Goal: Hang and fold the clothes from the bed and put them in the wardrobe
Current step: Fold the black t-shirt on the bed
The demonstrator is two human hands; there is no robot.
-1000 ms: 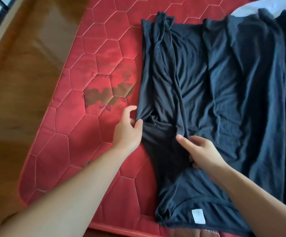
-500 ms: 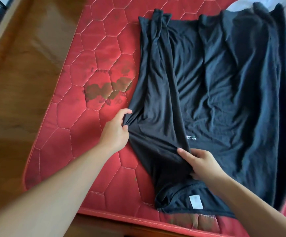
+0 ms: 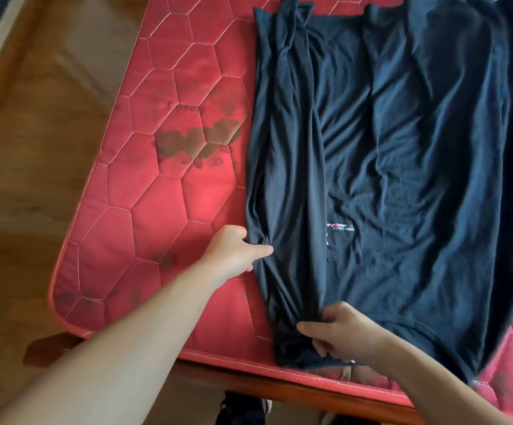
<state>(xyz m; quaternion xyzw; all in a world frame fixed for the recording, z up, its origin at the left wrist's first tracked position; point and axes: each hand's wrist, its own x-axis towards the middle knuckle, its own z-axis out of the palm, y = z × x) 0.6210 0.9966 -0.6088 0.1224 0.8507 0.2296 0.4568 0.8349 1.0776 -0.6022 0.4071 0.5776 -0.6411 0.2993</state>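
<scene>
Both hands pinched the black T-shirt point(image 3: 402, 154): the left hand point(image 3: 233, 251) gripped its left edge at centre frame, and the right hand point(image 3: 341, 331) clamped bunched fabric at the lower centre. The shirt lay spread over the right half of the red quilted mattress point(image 3: 163, 210), its left side folded inward as a long strip. Wooden floor point(image 3: 34, 148) filled the left of the frame. A small printed logo point(image 3: 341, 228) showed beside the fold.
</scene>
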